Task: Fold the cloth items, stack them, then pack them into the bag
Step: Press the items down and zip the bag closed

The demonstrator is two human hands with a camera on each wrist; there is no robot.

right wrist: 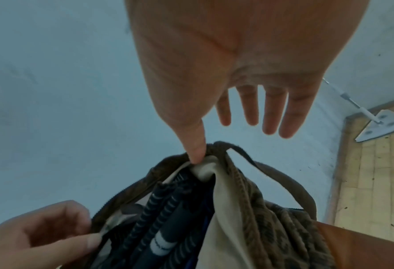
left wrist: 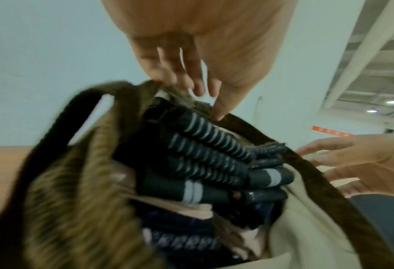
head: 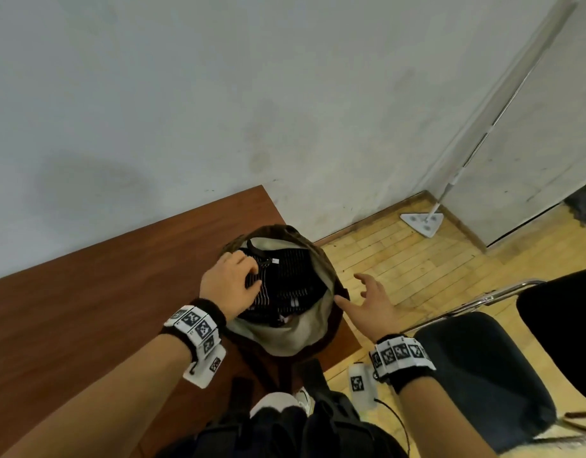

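Note:
A brown knitted bag [head: 341, 314] with a beige lining stands open at the right edge of the table. Several folded dark cloths [head: 285, 282] with pale stripes sit inside it, also seen as stacked folds [left wrist: 214, 163] in the left wrist view. My left hand [head: 248, 272] is at the bag's left rim, with thumb and curled fingers pinching it [left wrist: 198, 94]. My right hand [head: 361, 292] is spread beside the right rim. Its fingers are straight, and only its thumb [right wrist: 197, 156] touches the beige lining at the rim [right wrist: 214, 145].
The brown wooden table [head: 103, 309] stands against a pale wall. A black chair [head: 476, 375] with a metal frame is at the right over the wood floor. A white mop [head: 423, 223] leans in the corner. A dark bag [head: 318, 431] is near my body.

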